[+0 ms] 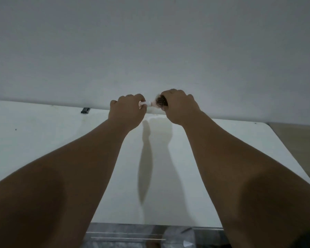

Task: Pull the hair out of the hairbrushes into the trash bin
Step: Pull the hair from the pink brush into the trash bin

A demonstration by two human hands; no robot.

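- A white bench (43, 140) is standing against a plain wall.
- The left hand (126, 111) is clenching the hairbrush (160, 102) handle.
- The right hand (179, 106) is clasping the bristle head, apparently stripping hair.
- Next move likely calls for carrying hair to the bin, not identifiable here.

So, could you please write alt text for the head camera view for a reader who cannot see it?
Two bare hands hold a round hairbrush above a white table: the left hand grips its white handle, the right hand wraps the dark bristled head. A plain wall fills the background.

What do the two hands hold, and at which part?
One hairbrush: the left hand grips its white handle, the right hand wraps its bristled head.
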